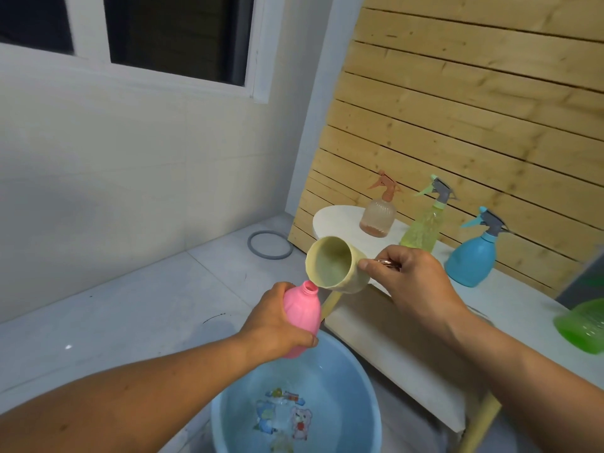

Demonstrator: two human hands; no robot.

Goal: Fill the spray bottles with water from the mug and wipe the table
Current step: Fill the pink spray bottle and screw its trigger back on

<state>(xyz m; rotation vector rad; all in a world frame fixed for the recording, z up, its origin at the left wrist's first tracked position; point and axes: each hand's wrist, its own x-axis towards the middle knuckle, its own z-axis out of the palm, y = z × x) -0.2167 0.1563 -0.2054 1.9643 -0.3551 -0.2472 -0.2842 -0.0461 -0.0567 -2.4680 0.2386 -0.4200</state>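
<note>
Filling step: left hand (277, 322) grips the pink bottle (300, 317); right hand (415, 279) grasps the tipped mug (333, 264); next, keep its lip over the neck

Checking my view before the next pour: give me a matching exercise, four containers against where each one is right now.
Things:
1. pink bottle
2. mug
3. blue spray bottle
4. basin

Places:
A. on the floor, under the hands
B. tipped in the right hand
C. standing on the table
D. gripped in the left hand

Pairs: 1-D, 2-B, 3-C, 4-A
</note>
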